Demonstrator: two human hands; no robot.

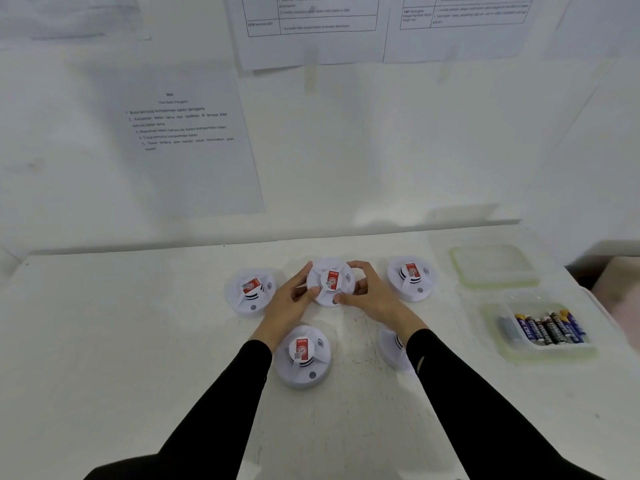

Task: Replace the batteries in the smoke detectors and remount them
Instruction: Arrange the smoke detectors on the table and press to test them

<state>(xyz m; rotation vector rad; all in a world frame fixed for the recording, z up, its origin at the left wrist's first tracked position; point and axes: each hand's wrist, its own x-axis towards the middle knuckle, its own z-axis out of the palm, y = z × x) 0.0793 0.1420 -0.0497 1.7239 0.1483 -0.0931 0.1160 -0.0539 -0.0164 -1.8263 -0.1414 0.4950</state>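
The left hand (pixel 290 301) and right hand (pixel 372 294) are gripping the middle smoke detector (pixel 330 284) from opposite sides, likely to twist it open.

Blue battery (pixel 524 330) at 3 o'clock: "PK CELL". Adjacent black batteries (pixel 549 332): "EVEREADY". Wall sheet (pixel 180 150) at 10 o'clock: "1. Buka penutup kompartmen bateri penggera".

The single head-worn view looks forward and down, close over the table (pixel 104 323), facing the wall (pixel 415 150).
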